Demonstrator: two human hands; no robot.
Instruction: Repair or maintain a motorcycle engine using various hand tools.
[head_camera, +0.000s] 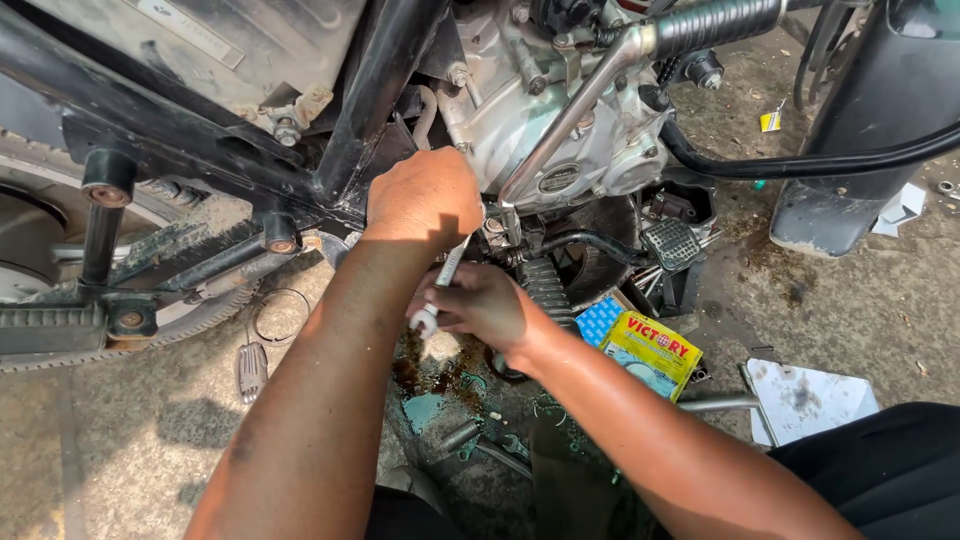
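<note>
Tip of the metal tool (447, 278) hidden behind the left hand (425, 195), under the engine (560, 130).

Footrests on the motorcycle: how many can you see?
2. One ribbed footrest at the far left by the rear tyre; another beside the right hand. Others may be hidden.

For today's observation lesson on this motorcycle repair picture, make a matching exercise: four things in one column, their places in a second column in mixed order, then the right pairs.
Things:
1. left hand
2. right hand
3. yellow packet
4. wire ring

Places:
A. on the ground beside the tyre
B. pressed against the frame beside the engine
C. on the ground right of the footrest
D. gripping a metal tool's handle

Pairs: 1-B, 2-D, 3-C, 4-A
</note>
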